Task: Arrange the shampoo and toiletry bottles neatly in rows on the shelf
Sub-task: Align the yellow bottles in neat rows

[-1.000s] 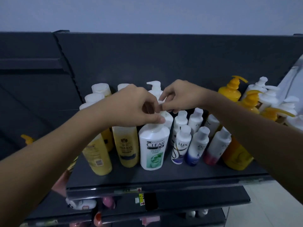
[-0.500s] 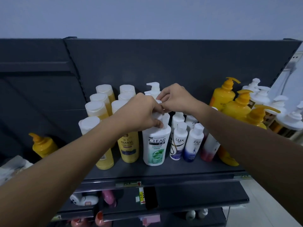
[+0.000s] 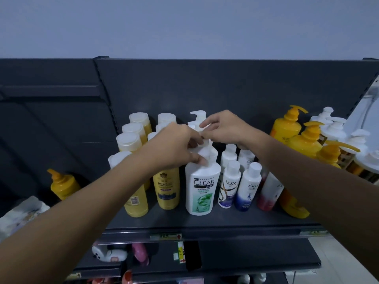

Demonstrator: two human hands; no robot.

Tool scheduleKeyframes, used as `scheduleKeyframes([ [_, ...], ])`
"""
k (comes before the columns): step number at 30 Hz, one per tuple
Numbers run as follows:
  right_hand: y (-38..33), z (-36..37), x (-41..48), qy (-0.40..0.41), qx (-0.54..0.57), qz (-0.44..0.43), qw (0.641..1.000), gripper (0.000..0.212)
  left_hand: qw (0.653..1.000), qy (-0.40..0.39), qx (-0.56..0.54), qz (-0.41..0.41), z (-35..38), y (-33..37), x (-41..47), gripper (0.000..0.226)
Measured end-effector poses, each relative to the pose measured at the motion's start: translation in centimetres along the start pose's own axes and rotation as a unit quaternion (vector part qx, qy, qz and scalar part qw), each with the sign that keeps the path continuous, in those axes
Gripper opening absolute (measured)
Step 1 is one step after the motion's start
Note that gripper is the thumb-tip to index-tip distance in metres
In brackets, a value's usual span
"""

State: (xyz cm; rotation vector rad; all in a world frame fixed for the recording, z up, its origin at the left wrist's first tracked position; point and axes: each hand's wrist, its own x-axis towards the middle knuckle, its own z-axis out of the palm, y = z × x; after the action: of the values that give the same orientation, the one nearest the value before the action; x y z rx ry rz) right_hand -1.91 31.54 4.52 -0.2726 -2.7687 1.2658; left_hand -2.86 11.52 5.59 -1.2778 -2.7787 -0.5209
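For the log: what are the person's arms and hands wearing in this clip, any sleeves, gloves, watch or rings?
Nothing worn is visible. Both forearms are bare all the way to the bottom frame edge, so no sleeve or cuff shows. The left hand and right hand have no gloves, and neither wrist carries a watch or band. No rings can be made out on the visible fingers, though some fingers are hidden.

Bottles crowded the middle of the dark shelf (image 3: 205, 224), touching or nearly so, with no gap wide enough for a hand between them. Both forearms crossed the front of the rows. Bare shelf ran along the front edge. Open air above the caps reached the back panel (image 3: 225, 87).
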Motion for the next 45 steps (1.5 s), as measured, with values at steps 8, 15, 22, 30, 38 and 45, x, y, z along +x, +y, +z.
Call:
scheduleKeyframes([
  [8, -6.7, 1.0, -1.7, -0.019, -0.074, -0.155, 0.985, 0.033, 0.994, 0.028, 0.083, -0.069, -8.4, -7.5, -5.9, 0.043],
  [15, -8.1, 6.1, -2.0, -0.126, -0.263, -0.19, 0.938, 0.059, 0.986, -0.085, 0.12, -0.084, -5.8, -11.0, -8.4, 0.059],
  [22, -6.9, 7.6, -2.2, -0.074, -0.243, -0.176, 0.951, 0.055, 0.989, -0.046, 0.117, -0.076, -3.6, -12.7, -7.6, 0.056],
  [30, -7.1, 7.5, -2.6, -0.081, -0.232, -0.169, 0.955, 0.052, 0.991, -0.029, 0.097, -0.089, -3.6, -13.7, -7.3, 0.056],
  [38, -7.3, 7.6, -2.3, -0.104, -0.239, -0.17, 0.95, 0.055, 0.973, -0.03, 0.18, -0.142, -3.4, -11.8, -7.4, 0.064],
  [45, -7.1, 7.4, -2.1, -0.114, -0.231, -0.165, 0.952, 0.053, 0.955, -0.012, 0.229, -0.188, -3.3, -10.1, -6.8, 0.062],
])
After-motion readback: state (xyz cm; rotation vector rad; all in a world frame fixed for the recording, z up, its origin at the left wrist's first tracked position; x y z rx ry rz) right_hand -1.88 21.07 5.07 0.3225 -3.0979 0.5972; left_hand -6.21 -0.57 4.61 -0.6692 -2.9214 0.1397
